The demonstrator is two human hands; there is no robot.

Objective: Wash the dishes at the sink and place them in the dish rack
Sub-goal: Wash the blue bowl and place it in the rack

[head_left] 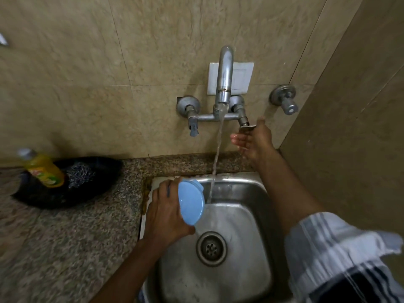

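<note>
My left hand grips a light blue plastic lid or small plate, held on edge over the left side of the steel sink. Water runs from the wall tap in a thin stream that falls just right of the blue piece. My right hand is raised to the tap's right handle, fingers spread, touching it from below. No dish rack is in view.
A yellow dish-soap bottle and a steel scrubber lie in a black bowl on the granite counter left of the sink. The left tap handle and a separate wall valve stick out. A tiled wall closes the right side.
</note>
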